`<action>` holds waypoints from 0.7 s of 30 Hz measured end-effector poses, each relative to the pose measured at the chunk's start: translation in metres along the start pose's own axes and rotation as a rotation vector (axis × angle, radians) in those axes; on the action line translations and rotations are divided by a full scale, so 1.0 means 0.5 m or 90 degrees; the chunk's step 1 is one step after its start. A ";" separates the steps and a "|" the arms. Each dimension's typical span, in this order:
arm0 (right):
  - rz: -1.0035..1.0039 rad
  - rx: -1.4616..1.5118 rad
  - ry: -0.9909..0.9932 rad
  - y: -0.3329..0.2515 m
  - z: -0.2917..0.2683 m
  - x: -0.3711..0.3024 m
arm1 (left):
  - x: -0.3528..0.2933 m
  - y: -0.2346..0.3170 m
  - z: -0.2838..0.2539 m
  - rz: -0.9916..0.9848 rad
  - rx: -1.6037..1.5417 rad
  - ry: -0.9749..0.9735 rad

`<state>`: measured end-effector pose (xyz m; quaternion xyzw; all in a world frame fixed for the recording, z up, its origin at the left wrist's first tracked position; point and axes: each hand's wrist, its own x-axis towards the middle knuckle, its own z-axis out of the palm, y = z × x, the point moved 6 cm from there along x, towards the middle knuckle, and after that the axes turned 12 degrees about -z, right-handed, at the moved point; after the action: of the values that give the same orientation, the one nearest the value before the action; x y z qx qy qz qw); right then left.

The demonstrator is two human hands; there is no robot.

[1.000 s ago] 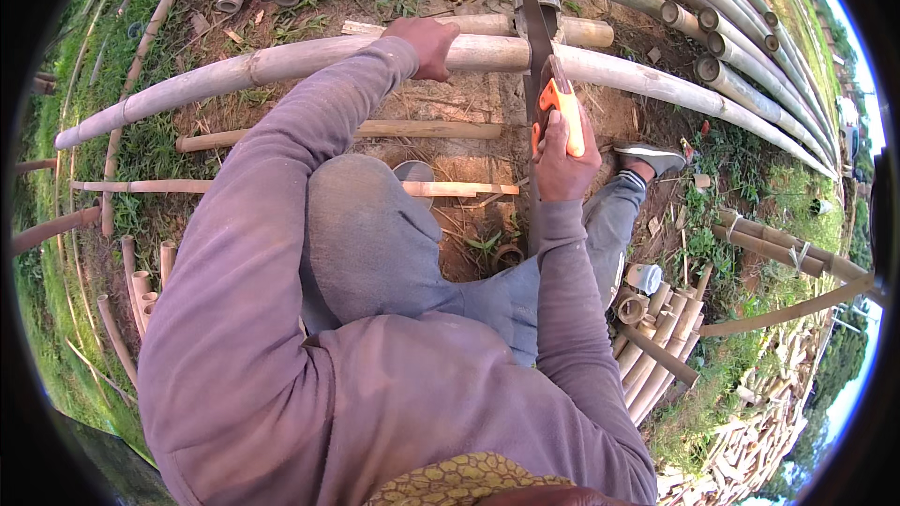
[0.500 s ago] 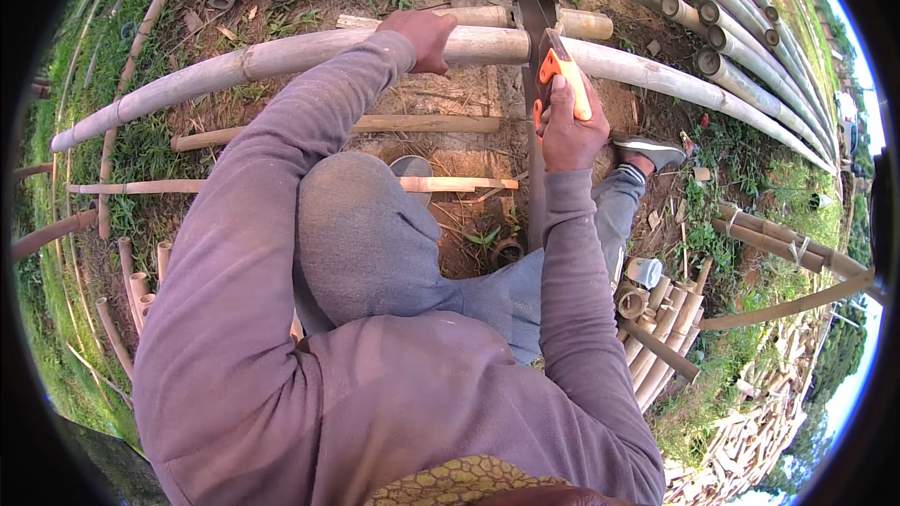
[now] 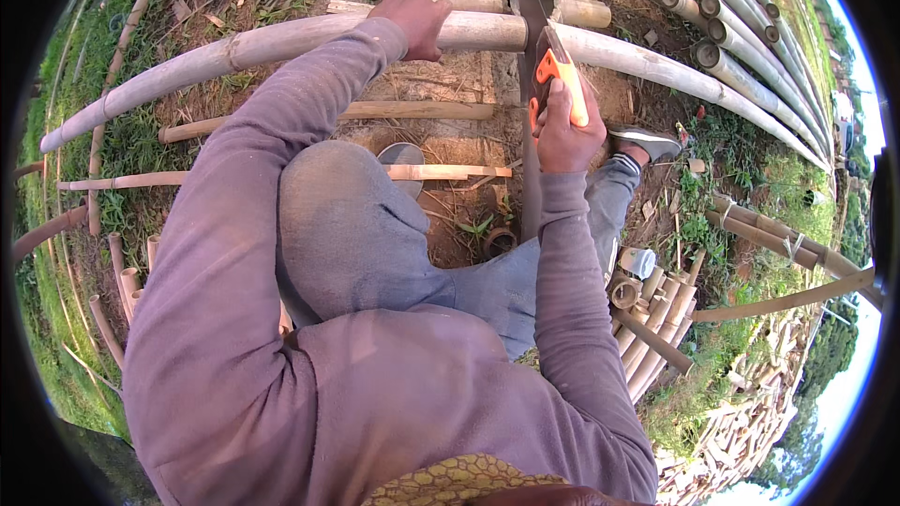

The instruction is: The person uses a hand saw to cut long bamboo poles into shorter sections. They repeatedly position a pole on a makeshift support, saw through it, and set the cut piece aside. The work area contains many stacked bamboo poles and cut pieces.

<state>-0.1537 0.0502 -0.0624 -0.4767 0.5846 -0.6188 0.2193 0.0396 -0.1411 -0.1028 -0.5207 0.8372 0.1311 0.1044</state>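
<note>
Right now the person is sawing through a long pale bamboo pole that is arching across the upper part of the frame, from the left edge toward the upper right. The left hand, at upper centre, is pressing down on the pole, its fingers curled over the top of it, just left of the cut. The right hand, right of centre, is wrapping its fingers tightly around the orange handle of a hand saw, whose dark blade is crossing the pole and running toward the top edge.

To do this well, the left hand should be keeping firm downward pressure near the cut yet clear of the blade, so the round pole is not rolling. The strokes should probably be long and light, with the blade staying square to the pole. A slipping blade looks like the main risk, given how close the holding hand is sitting.

More bamboo poles are lying side by side at upper right, short cut pieces are piling up at lower right, and a grey shoe is planted on the soil beside the saw hand.
</note>
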 end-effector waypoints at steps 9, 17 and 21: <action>0.008 -0.104 0.006 -0.069 -0.208 -0.413 | -0.009 -0.030 0.004 0.013 -0.012 0.018; -0.005 0.010 0.012 0.017 -0.057 -0.113 | -0.001 -0.010 -0.016 0.001 -0.009 0.026; 0.001 0.015 0.004 0.017 0.007 -0.013 | -0.002 -0.024 -0.032 -0.008 0.013 0.023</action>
<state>-0.1503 0.0518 -0.0731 -0.4718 0.5786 -0.6266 0.2235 0.0501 -0.1505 -0.0889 -0.5273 0.8369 0.1121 0.0954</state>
